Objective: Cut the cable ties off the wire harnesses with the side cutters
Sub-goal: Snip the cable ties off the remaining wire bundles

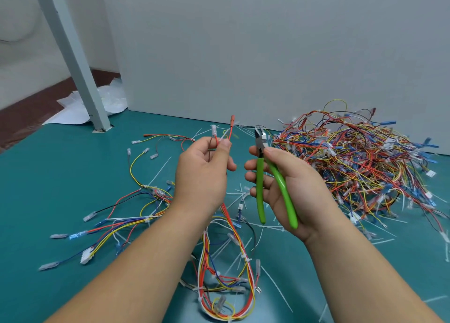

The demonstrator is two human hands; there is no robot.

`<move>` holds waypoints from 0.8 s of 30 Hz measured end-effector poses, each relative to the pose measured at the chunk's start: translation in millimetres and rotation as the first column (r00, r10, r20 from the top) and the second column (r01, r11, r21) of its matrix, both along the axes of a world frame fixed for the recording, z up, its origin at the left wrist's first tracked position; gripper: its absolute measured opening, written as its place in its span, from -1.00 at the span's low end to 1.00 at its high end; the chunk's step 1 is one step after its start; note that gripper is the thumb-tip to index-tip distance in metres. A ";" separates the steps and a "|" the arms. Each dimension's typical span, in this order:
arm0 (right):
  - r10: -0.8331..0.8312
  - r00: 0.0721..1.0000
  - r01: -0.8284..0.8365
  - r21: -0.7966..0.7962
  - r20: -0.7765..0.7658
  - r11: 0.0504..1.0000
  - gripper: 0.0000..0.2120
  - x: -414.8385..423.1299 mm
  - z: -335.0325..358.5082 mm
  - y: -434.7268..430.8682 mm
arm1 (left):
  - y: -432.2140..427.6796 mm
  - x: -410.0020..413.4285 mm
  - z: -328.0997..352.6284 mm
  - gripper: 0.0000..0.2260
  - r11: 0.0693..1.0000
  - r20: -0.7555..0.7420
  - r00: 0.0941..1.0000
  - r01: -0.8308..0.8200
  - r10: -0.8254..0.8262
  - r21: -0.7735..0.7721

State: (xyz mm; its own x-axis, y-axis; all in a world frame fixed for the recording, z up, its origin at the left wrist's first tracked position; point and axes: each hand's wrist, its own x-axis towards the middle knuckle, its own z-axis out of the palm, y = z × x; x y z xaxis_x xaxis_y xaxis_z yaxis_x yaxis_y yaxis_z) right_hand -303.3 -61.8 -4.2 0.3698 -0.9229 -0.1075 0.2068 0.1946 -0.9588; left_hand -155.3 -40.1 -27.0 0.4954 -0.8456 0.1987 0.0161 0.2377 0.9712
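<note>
Our left grip (204, 174) pinched harness wires (229, 130) above the worktop (73, 176). Our right grip (299, 188) held the green side cutters (260, 176), handles spread.

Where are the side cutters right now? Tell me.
Head view, right of centre: the right hand grips the side cutters, jaws up, between the left hand and the big wire pile.
</note>
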 end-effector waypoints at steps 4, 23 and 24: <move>-0.020 0.996 0.015 0.060 0.082 0.998 -0.75 -2.0 0.2 -0.1 | 2.3 0.0 1.9 -0.84 0.993 -0.057 0.991 0.117 -0.118 -0.020; 0.106 0.951 -0.100 -0.036 0.291 0.994 -0.68 4.6 2.5 -2.5 | 4.3 -1.2 -4.4 -0.75 0.978 0.092 0.974 0.208 -0.208 0.010; 0.113 0.952 -0.106 -0.038 0.286 0.994 -0.71 4.9 1.3 -2.8 | 4.5 -1.1 -4.3 -0.73 0.979 0.101 0.973 0.204 -0.205 0.022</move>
